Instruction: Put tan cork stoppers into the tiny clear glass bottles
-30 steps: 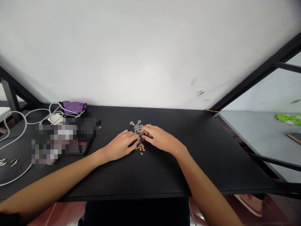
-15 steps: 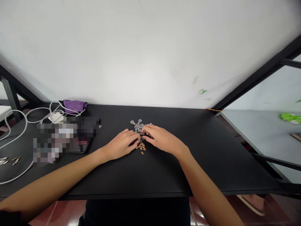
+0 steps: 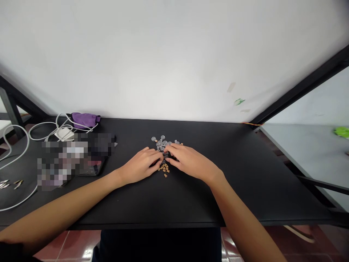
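My left hand (image 3: pixel 141 165) and my right hand (image 3: pixel 188 160) rest on the black table (image 3: pixel 174 200), fingertips meeting over a small pile of parts. Both hands have their fingers curled and pinched together on something too small to name. Just beyond the fingers lie several clear round discs (image 3: pixel 161 142). Below the fingertips sits a little heap of small tan blocks (image 3: pixel 164 169). What lies between the fingers is hidden.
At the left of the table lie a white cable and charger (image 3: pixel 64 133), a purple cloth (image 3: pixel 85 119), a blurred patch over a dark phone (image 3: pixel 91 169), and some small metal clips (image 3: pixel 9 183). A grey table (image 3: pixel 308 156) stands to the right.
The view has drifted a little; both hands stay at the pile, with the right hand shifted slightly right and fingers still working together.
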Demonstrator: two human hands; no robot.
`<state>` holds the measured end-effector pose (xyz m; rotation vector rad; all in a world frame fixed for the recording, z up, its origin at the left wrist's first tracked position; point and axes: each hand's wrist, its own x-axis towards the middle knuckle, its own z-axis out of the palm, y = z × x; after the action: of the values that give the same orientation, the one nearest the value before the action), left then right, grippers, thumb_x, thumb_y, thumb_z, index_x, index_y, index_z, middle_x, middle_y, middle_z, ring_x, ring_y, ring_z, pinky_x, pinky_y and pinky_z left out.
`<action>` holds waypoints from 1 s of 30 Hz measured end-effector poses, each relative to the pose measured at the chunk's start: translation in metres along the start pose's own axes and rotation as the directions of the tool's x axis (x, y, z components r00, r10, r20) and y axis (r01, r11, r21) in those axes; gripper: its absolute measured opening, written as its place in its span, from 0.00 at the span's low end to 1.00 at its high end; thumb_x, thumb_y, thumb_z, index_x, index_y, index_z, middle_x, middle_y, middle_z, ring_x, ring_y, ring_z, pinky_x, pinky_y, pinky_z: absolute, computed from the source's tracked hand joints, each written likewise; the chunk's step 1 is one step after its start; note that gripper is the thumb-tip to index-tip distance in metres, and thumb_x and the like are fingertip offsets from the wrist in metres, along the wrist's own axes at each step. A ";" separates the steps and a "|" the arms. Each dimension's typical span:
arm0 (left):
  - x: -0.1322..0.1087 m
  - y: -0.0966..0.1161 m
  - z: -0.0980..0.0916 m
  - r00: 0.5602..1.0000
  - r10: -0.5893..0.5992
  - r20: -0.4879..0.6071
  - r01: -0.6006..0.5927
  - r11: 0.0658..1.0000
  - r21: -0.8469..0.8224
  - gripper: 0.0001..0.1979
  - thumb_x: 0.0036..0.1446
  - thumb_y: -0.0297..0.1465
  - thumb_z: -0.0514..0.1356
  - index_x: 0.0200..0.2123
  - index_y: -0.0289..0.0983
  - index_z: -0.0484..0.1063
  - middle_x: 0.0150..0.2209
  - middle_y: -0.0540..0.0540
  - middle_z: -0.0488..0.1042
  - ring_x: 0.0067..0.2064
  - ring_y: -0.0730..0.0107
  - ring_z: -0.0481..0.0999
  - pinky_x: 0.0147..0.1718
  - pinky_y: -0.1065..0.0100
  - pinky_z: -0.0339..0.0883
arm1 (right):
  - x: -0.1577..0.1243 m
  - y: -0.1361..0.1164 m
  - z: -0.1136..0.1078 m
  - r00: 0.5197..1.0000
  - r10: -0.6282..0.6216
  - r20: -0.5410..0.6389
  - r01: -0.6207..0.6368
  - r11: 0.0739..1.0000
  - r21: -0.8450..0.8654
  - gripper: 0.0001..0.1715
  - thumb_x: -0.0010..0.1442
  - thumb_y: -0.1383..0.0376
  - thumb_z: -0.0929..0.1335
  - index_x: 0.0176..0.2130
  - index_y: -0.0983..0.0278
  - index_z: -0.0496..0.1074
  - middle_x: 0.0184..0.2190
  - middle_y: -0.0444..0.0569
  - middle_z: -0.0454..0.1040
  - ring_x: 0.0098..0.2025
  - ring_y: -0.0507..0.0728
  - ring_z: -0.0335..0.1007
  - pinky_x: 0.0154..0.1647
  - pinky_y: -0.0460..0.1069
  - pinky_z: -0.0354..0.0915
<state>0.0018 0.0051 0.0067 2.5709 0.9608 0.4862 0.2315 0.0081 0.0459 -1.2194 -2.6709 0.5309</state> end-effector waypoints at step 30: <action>0.001 -0.002 0.001 0.999 -0.022 0.032 0.022 1.000 0.006 0.11 0.73 0.32 0.50 0.37 0.39 0.69 0.34 0.50 0.73 0.37 0.67 0.71 0.41 0.64 0.55 | -0.002 0.000 0.000 0.999 -0.049 0.013 0.050 0.998 -0.034 0.05 0.72 0.66 0.64 0.43 0.61 0.70 0.43 0.50 0.74 0.43 0.60 0.73 0.42 0.53 0.65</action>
<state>0.0015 0.0069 0.0048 2.5624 0.9803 0.4352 0.2332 0.0066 0.0457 -1.1590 -2.7239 0.4883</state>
